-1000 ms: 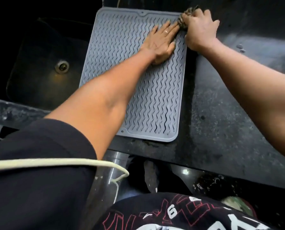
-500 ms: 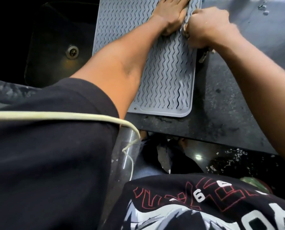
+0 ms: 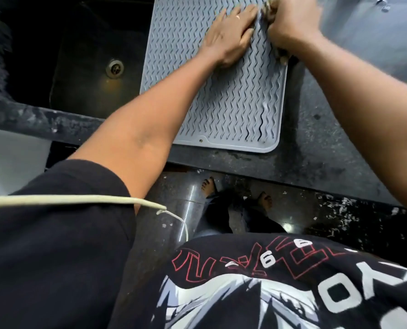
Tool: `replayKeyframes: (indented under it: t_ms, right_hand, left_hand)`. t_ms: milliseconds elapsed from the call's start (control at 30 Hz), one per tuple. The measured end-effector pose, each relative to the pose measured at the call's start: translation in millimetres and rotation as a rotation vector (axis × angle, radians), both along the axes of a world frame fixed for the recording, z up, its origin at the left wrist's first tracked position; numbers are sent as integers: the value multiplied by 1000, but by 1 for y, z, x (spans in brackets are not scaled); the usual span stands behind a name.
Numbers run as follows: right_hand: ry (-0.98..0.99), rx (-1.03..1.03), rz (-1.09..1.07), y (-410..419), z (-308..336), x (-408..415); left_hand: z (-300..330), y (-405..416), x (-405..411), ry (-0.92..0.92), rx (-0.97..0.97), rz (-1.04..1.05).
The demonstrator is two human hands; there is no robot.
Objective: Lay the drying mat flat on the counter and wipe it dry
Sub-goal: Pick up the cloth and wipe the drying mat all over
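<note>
Far left there's one dark sink (image 3: pixel 79 67) sunk into the tabletop (image 3: pixel 328 138), with a single round metal drain (image 3: pixel 114 68) in the bottom. Right next to it is the one drying mat (image 3: pixel 233 103), a grey rubbery rectangle with rounded corners, a raised rim and rows of little wavy ridges all over it. It's lying flat on the black speckled tabletop, its left edge pretty much along the sink's rim and its near edge just back from the tabletop's front edge; the far end runs out of frame. A couple of the grooves near the mat's near right corner look dark, like slits or wet lines, can't tell which. Two hands are on it, both up at the far part. The left hand (image 3: pixel 228 36) is spread flat, palm down, fingers together-ish, pressing on the mat, with a ring on one finger. Just to its right, the right hand (image 3: pixel 292 22) is balled up around one scrunched brownish cloth (image 3: pixel 282 54), gripping it tight against the mat's right edge, bits of cloth poking out at both ends of the fist. That hand is a bit blurry. Beyond it there's bare tabletop with a paler sheen toward the far right corner.
</note>
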State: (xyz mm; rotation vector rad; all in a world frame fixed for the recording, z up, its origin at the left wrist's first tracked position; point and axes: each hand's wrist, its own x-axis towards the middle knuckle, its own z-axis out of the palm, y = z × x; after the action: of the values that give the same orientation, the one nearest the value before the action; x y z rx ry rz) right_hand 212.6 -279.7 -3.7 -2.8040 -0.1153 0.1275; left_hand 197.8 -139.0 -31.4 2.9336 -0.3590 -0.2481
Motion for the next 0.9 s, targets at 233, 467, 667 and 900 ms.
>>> replayKeyframes:
  t_ms: [233, 467, 667, 900]
  right_hand:
    - [-25, -34, 74, -9, -5, -90]
    - [47, -61, 218, -15, 8, -184]
    - [212, -180, 305, -19, 18, -202]
    - [186, 11, 382, 16, 58, -144]
  left_hand:
    - [0, -6, -9, 81, 54, 41]
    - [6, -8, -13, 128, 62, 68]
    - [10, -5, -13, 158, 24, 47]
    - [27, 48, -17, 55, -320, 192]
